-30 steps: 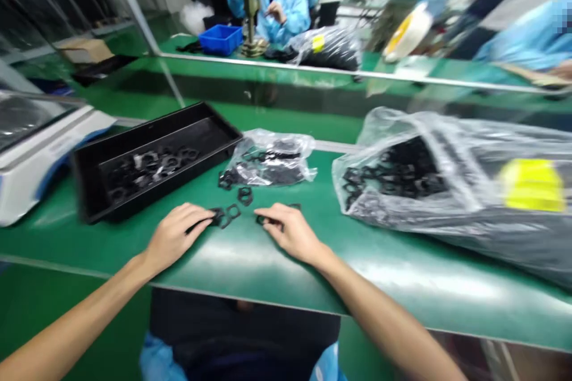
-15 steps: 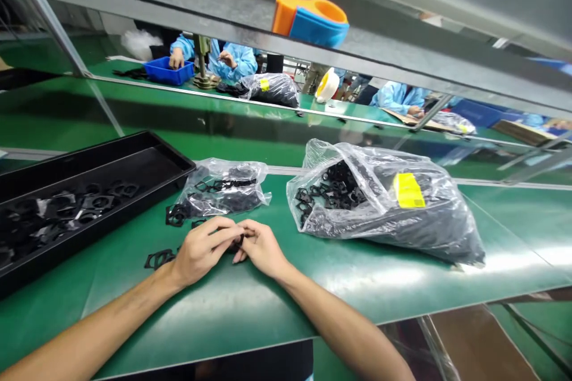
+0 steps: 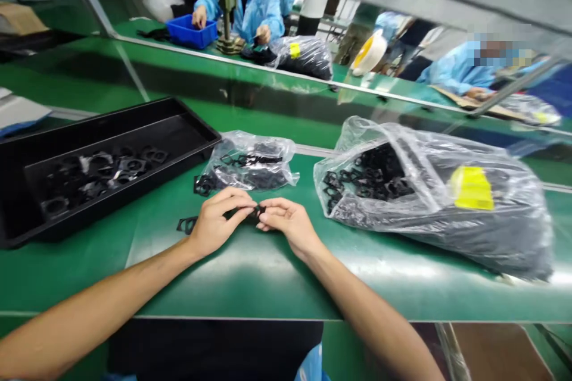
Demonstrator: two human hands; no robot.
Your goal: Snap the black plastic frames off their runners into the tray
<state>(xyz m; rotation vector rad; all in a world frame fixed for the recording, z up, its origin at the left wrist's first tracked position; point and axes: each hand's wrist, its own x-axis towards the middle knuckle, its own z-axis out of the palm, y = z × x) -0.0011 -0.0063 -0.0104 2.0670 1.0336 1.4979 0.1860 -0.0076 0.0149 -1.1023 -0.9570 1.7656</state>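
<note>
My left hand [image 3: 220,223] and my right hand [image 3: 287,223] meet fingertip to fingertip over the green work surface [image 3: 268,274]. Between them they pinch a small black plastic part [image 3: 256,212], mostly hidden by the fingers. Another black frame-shaped part [image 3: 186,225] lies loose on the surface just left of my left hand. A small clear bag of the same black parts [image 3: 250,162] lies right behind my hands, with a few parts spilled at its left end.
A black tray [image 3: 58,131] holding several black parts sits at the left. A large clear bag of black parts [image 3: 429,190] with a yellow label lies at the right. Beyond a metal rail, people in blue coats work at another green bench with a blue bin [image 3: 191,33].
My two hands, apart on the surface a second ago, have come together and now pinch one small part between them. The view has shifted as my head moved.
</note>
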